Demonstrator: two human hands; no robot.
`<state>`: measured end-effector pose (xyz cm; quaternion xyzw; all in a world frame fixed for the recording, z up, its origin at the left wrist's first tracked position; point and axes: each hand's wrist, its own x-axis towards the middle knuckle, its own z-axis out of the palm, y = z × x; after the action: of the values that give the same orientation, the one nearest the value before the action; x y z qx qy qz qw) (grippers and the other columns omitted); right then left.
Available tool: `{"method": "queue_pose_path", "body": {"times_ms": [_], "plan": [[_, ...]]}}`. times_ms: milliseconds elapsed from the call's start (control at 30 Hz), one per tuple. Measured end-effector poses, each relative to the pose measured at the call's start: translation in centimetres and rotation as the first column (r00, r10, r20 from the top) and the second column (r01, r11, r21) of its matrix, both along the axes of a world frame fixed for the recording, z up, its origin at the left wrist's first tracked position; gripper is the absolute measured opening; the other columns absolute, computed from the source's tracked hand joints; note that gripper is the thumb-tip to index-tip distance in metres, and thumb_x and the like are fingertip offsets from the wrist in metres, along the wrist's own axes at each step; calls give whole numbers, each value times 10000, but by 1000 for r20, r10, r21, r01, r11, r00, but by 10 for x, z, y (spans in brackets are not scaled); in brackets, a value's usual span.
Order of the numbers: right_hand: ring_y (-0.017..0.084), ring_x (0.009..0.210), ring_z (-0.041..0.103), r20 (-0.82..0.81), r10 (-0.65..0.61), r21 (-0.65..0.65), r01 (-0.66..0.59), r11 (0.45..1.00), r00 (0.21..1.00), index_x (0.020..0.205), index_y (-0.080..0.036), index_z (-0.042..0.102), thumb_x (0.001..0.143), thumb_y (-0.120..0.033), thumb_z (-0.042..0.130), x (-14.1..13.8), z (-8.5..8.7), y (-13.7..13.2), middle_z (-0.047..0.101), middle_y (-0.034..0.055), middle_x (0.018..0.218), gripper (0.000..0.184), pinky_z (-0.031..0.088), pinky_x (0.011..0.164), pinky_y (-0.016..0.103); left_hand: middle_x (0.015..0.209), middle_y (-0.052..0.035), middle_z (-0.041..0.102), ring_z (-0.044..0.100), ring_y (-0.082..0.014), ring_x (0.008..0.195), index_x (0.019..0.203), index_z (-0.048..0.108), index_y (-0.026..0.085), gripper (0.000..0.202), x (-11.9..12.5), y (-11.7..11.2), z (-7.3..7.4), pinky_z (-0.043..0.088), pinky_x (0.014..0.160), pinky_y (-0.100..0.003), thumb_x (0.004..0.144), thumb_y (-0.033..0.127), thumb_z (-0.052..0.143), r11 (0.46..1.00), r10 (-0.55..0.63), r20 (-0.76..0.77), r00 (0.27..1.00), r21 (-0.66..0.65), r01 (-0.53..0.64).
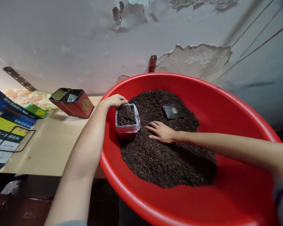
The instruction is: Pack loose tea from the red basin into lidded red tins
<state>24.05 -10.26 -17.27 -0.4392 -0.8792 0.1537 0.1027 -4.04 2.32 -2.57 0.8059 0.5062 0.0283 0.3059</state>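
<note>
A large red plastic basin (pixel 228 108) holds a heap of dark loose tea leaves (pixel 151 163). At the heap's left side stands a red square tea tin (pixel 126 136), with a clear plastic bag (pixel 137 123) lining it and folded over its rim. Tea leaves fill the tin nearly to the top. My left hand (pixel 115 101) grips the tin's far left edge, its fingertips partly hidden. Palm down on the heap, my right hand (pixel 163 132) has its fingers spread, just right of the tin. A dark flat item (pixel 173 111), partly blurred, lies on the leaves behind it.
Left of the basin, a pale board (pixel 52 147) carries a red tin (pixel 79 105) beside its open lid, a small green box (pixel 36 110) and a large printed carton (pixel 7 131). Behind the basin rises a peeling wall (pixel 80 40), with cords (pixel 252 47) at the right.
</note>
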Motion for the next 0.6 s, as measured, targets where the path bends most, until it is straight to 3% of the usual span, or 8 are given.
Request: {"method": "queue_pose_path", "body": {"times_ms": [100,267,433,500,600], "plan": [[301,1109,597,15,-69,80,68,994,997,1170,-161,673,1001,-514,449,1,-19,-25,659,172,1142,451,463,1000,479,995,-69,758,647,-182,863,949,770,173,317,-1,1,-1,461,756,-252,821,364,551,1000,-5,1,1000,20,5],[228,867,624,-65,-68,70,72,995,996,915,-178,648,998,-474,452,-3,-18,-27,669,111,913,365,474,810,344,1022,-78,766,646,-176,875,951,762,169,324,-2,1,0,463,752,-241,831,383,550,1000,16,18,1000,10,-17],[149,602,481,-197,-180,-109,161,981,964,648,-204,502,975,-541,406,-7,-8,-12,548,18,638,479,358,622,298,1063,-82,771,666,-177,931,932,761,169,277,-1,-2,0,471,793,-229,812,340,579,998,51,63,997,17,-52],[126,558,405,-338,-290,-213,228,950,895,614,-209,454,939,-642,407,-14,6,-4,456,-20,572,544,308,576,286,1053,-80,775,672,-178,927,905,760,174,249,0,-3,-1,472,799,-228,803,322,587,998,64,73,995,14,-65],[110,539,352,-611,-431,-357,254,899,664,624,-217,432,859,-758,465,-38,42,11,392,-48,555,592,264,531,268,1030,-70,779,678,-184,923,870,754,185,226,1,-2,-1,478,782,-228,800,325,591,998,67,79,995,8,-68]]}}
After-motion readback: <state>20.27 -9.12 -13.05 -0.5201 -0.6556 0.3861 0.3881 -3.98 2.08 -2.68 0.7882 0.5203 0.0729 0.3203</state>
